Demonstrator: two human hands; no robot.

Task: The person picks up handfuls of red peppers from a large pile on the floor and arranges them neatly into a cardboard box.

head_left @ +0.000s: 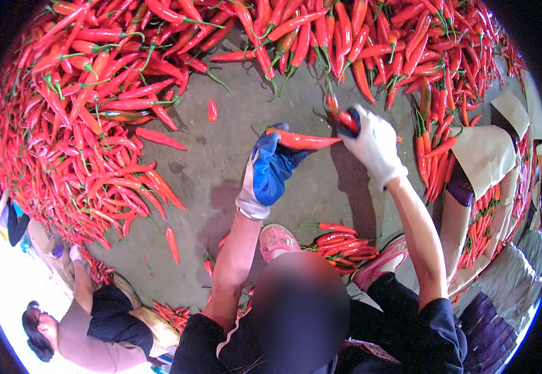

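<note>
Both my hands wear white gloves with blue palms, and they are raised close together over the grey floor. My left hand [271, 168] is closed on a long red chili pepper [305, 141], whose pointed end stretches right toward the other glove. Closed fingers of my right hand [374, 138] grip another red chili pepper [344, 118], its stem side pointing up and left. The right fingertips are partly hidden, so whether they touch the left pepper's tip I cannot tell.
Heaped red chilies [115, 106] curve around the left and far side. A small pile of chilies [344, 246] lies between my pink shoes [278, 240]. An open carton [486, 153] with chilies stands at right. Another person [96, 318] sits at lower left.
</note>
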